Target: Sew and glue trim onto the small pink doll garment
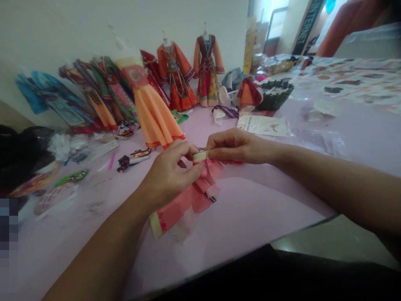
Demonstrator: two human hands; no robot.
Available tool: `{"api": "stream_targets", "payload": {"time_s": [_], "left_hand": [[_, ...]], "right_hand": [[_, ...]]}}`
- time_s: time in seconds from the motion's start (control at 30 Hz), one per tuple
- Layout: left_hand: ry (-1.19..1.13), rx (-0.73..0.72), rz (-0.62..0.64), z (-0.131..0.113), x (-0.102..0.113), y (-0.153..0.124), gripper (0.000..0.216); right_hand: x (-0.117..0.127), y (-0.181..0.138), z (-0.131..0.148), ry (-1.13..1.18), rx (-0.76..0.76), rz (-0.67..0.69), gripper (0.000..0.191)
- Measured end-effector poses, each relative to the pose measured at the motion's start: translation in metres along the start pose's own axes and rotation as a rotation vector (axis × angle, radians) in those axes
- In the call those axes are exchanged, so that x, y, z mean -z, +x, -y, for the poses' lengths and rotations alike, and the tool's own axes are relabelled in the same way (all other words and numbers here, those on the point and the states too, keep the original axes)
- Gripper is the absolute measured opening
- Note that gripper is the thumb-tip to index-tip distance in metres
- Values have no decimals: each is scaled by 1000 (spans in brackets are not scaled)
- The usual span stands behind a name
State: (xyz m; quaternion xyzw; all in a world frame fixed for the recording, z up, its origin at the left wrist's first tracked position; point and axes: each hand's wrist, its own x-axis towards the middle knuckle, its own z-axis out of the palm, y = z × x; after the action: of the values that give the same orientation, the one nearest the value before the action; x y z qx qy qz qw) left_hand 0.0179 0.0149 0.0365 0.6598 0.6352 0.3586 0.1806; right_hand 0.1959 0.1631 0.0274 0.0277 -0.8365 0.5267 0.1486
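Pink cloth [183, 205] rests on the tabletop [257, 200], its pale band [200, 156] held up — the left hand [173, 171] and right hand [239, 146] each pinch there. Handling that band seems the current step; the next move likely calls for a steady hold.

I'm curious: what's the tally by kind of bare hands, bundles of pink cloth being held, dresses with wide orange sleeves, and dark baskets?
Bare hands: 2, left hand and right hand
Held pink cloth: 1
Wide orange-sleeved dresses: 2, orange dress and maroon-topped dress
Dark basket: 1
Total: 6
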Motion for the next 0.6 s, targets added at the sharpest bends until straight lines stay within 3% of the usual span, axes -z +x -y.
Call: {"api": "stream_targets", "payload": {"time_s": [0.23,0.43,0.6], "left_hand": [[-219,83,51,9,-9,3,11],[-344,211,-23,10,-14,5,39],[-439,294,5,17,-17,6,49]], "right_hand": [[1,1,-4,6,-10,-8,30],[4,1,-10,17,-21,-21,22],[5,1,-10,65,-45,-30,21]]}}
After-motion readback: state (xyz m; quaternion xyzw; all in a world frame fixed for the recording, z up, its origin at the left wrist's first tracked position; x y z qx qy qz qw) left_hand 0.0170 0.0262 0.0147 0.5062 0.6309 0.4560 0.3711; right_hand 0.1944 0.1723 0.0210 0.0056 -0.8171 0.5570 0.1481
